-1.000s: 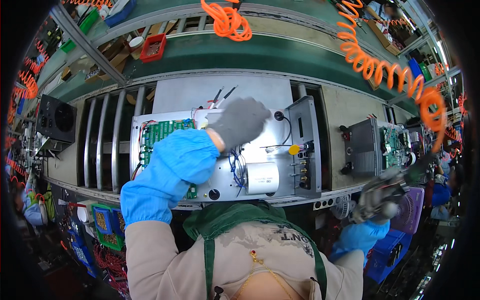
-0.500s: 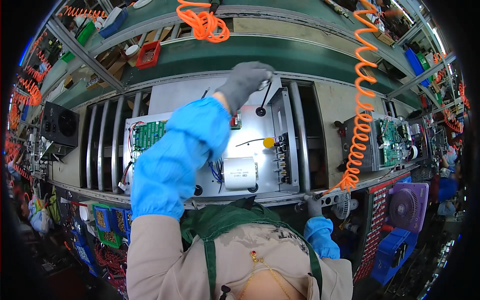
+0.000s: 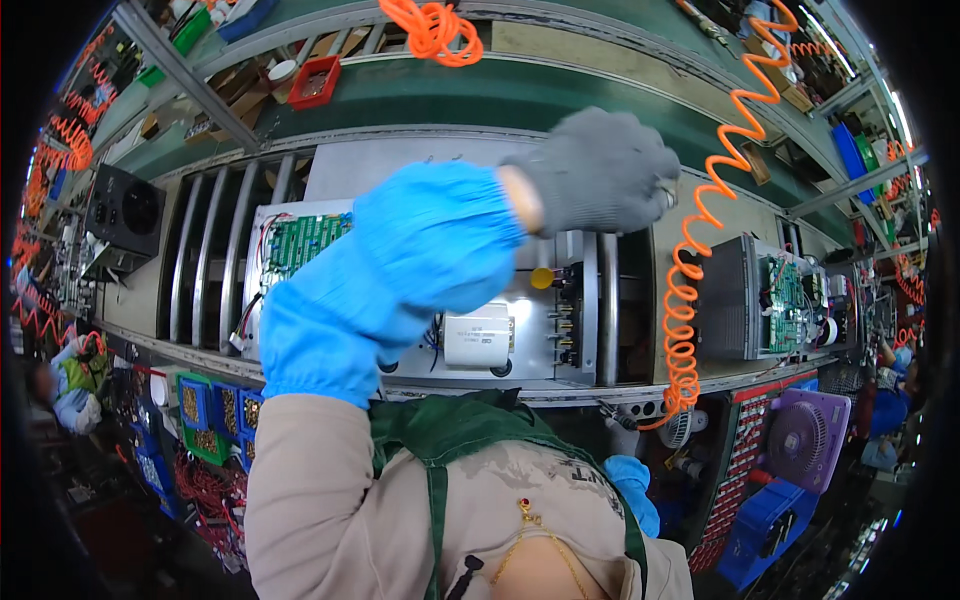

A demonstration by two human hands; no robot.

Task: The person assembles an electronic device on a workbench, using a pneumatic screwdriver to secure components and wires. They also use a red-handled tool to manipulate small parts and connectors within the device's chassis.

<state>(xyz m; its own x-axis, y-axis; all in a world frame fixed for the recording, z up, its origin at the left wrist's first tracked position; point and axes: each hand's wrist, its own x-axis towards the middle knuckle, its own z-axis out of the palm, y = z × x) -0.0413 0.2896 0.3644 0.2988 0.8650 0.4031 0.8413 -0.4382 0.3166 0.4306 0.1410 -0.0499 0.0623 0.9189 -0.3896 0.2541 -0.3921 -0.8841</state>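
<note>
My left hand [image 3: 610, 172], in a grey glove with a blue sleeve, reaches across above the far right corner of an open metal chassis [image 3: 535, 368]. Its fingers are curled, with a small shiny bit at the tips that I cannot make out. In the chassis are a white cylindrical capacitor [image 3: 476, 338], a yellow disc [image 3: 541, 278] and a row of brass terminals [image 3: 565, 328]. A green circuit board [image 3: 300, 243] sits at its left. My right hand [image 3: 623, 437], also gloved, is low by the bench's front edge, closed around a dark tool at the orange hose's end.
The orange coiled hose [image 3: 684, 330] hangs right of the chassis. Beyond it stands another grey unit [image 3: 728, 298] with a circuit board. Metal rollers [image 3: 207, 270] and a black fan housing [image 3: 125, 222] are at the left. A purple fan [image 3: 803, 438] and blue screw bins [image 3: 193, 402] stand near the front.
My left hand has moved right, from over the chassis to its far right corner. A thin dark rod seen below that hand earlier is now hidden. My right hand has dropped slightly lower.
</note>
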